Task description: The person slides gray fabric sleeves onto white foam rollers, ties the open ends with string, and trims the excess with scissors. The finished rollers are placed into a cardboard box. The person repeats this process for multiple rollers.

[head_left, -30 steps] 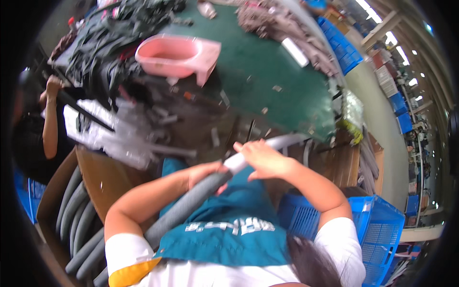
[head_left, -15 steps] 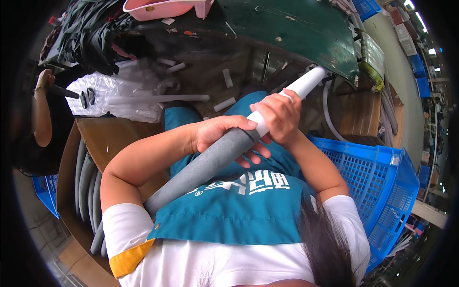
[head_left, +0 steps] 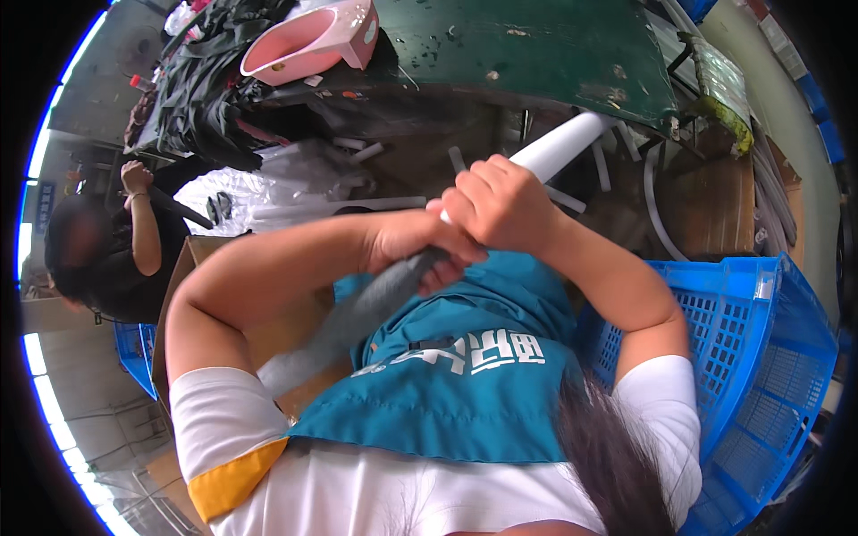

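The dark green worktable [head_left: 572,54] is sitting higher and closer in the head view than it was a moment ago, and the blue slatted plastic crate [head_left: 760,357] is filling more of the right side, so the view is tipping further down onto the person's lap. Across the teal apron [head_left: 447,393] the long grey foam sleeve [head_left: 357,313] is lying slantwise, its lower end running down toward the brown cardboard box [head_left: 268,339] on the left. Since half a second ago the two hands are drawing closer together along it: the grey length between them is gone, and less of the white plastic pipe [head_left: 567,143] is sticking out beyond the knuckles toward the table's edge. The foam seems to be creeping further along the pipe.

The left hand [head_left: 416,246] is wrapping tight around the top end of the sleeve, fingers curled shut over it. The right hand [head_left: 500,205] is clenching the pipe just above, touching the left.

At the far left another person [head_left: 98,259] is working with an arm raised; a pink plastic basin [head_left: 308,40] is resting on the table.
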Demonstrator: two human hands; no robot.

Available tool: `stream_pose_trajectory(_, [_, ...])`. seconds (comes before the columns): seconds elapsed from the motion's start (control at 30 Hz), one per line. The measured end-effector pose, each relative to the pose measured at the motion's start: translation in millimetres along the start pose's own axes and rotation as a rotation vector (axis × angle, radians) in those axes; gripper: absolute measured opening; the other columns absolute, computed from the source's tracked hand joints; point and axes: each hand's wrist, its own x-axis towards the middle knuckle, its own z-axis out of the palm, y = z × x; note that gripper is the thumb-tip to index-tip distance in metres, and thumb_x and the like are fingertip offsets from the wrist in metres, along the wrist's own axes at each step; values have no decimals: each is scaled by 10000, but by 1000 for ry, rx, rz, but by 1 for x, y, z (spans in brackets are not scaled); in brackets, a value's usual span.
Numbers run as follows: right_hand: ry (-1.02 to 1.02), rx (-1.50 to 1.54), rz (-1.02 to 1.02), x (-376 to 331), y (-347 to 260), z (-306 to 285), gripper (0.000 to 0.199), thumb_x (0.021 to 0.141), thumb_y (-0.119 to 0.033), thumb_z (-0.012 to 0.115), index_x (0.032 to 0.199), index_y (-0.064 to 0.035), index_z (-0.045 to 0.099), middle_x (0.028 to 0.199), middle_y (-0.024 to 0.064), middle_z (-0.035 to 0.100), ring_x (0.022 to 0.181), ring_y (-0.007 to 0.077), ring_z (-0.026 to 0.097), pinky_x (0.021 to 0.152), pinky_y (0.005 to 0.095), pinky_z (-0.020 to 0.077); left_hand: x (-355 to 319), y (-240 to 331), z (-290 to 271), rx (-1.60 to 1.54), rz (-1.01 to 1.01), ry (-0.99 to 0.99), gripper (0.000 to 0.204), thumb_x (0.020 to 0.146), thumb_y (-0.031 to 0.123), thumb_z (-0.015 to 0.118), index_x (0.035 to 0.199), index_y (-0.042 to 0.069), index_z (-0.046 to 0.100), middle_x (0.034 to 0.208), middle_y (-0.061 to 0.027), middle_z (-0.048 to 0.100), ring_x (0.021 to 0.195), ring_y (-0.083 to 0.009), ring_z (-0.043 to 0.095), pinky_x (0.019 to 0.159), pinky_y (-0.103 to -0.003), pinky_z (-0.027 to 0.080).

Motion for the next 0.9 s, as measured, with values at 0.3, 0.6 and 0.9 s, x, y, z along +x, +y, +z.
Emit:
stream_pose_trajectory(0.3, [-680, 1202, 1011, 93, 66, 11, 260, 832, -219, 600, 633, -81, 506, 536, 33, 476, 444, 151, 475, 452, 298, 411, -63, 108, 4, 2538, 328, 1213, 190, 730, 272, 631, 698, 91, 680, 713, -109, 662, 671, -271, 666, 618, -389, 521])
stream_pose_trajectory(0.6, [-756, 2858, -1121, 155, -23, -43, 391, 938, -193, 531, 570, -121, 418, 491, 17, 342, 389, 150, 356, 365, 287, 289, -131, 118, 119, 2958, 1950, 405, 281, 691, 288, 726, 650, 132, 496, 661, -2, 463, 572, -169, 504, 485, -292, 454])
stream_pose_trajectory(0.9, [-606, 2340, -1847, 171, -43, -86, 501, 938, -516, 471, 763, -46, 460, 644, 110, 537, 527, 245, 553, 431, 358, 415, -82, 140, 72, 1742, 2850, 1350, 300, 656, 238, 797, 750, 68, 569, 689, -30, 525, 593, -202, 524, 458, -293, 404])
